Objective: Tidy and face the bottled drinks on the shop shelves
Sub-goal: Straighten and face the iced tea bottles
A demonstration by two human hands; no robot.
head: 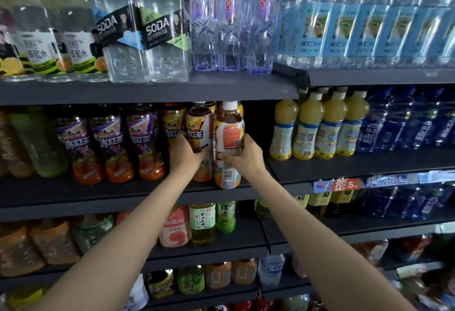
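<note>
On the second shelf stand orange-labelled iced tea bottles. My left hand grips one iced tea bottle whose front label faces out. My right hand grips the neighbouring iced tea bottle, which has a white cap and shows its back label with a barcode. This right bottle stands at the shelf's front edge, a little ahead of the left one. More bottles of the same tea stand behind them, partly hidden.
Purple-labelled tea bottles stand left of my hands. A dark gap lies to the right, then yellow juice bottles and blue bottles. Soda bottles and water bottles fill the shelf above. Mixed teas stand on the shelf below.
</note>
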